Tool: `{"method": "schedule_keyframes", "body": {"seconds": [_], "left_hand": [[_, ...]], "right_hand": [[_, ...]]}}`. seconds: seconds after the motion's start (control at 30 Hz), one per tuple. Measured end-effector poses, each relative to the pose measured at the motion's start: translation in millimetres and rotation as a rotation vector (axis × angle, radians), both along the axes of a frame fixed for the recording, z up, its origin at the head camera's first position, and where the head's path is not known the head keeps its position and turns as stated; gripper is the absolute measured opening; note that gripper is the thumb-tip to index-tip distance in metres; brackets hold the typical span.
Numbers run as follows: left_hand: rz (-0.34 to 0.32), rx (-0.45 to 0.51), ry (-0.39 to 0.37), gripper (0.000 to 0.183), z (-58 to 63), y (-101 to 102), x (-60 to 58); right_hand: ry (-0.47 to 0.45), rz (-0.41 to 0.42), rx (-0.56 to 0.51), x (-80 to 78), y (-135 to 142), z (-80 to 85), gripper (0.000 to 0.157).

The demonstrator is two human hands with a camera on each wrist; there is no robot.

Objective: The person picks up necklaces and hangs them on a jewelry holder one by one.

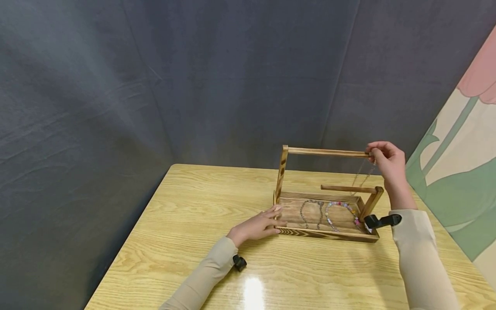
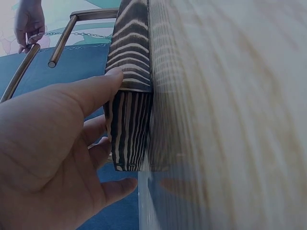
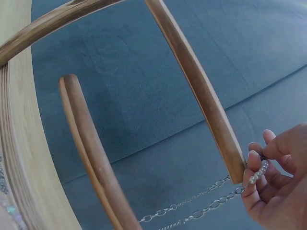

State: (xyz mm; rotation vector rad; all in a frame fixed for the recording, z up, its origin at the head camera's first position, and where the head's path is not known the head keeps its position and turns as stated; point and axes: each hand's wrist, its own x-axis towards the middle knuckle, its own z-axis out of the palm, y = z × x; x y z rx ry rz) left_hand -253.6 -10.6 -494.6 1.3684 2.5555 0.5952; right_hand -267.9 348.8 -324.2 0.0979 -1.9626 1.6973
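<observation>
A wooden jewelry stand (image 1: 321,234) with a shallow tray base and two bars stands on the table. My left hand (image 1: 257,224) grips the tray's near left corner, thumb on the striped front wall (image 2: 128,52) in the left wrist view and other fingers round the end. At the upper bar's (image 1: 329,152) free right end, my right hand (image 1: 389,162) pinches a silver chain (image 3: 216,203) with pearl beads (image 3: 259,173). Its two strands hang down behind the lower bar (image 1: 346,188). Inside the tray lie a dark metal chain (image 1: 302,211) and a colorful beaded bracelet (image 1: 350,209).
The wood-grain table (image 1: 186,206) extends left and in front of the stand. Behind it hangs a dark blue-grey curtain (image 1: 232,86). A wall panel painted with a pink flower (image 1: 480,77) stands on the right. Small black cameras are strapped to both wrists.
</observation>
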Motion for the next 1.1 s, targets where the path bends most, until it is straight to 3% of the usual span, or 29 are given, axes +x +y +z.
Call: {"method": "schedule_keyframes", "body": {"seconds": [0.43, 0.93, 1.1], "left_hand": [[-0.012, 0.008, 0.007, 0.042, -1.4, 0.8, 0.1], [-0.012, -0.001, 0.008, 0.043, -0.6, -1.3, -0.4], [-0.006, -0.005, -0.001, 0.043, 0.2, -2.6, -0.2]], "right_hand": [[-0.007, 0.006, -0.001, -0.5, -8.1, 2.6, 0.015], [-0.027, -0.042, 0.152, -4.4, -21.6, 1.2, 0.017], [-0.023, -0.014, 0.140, -4.9, -25.7, 1.8, 0.017]]}}
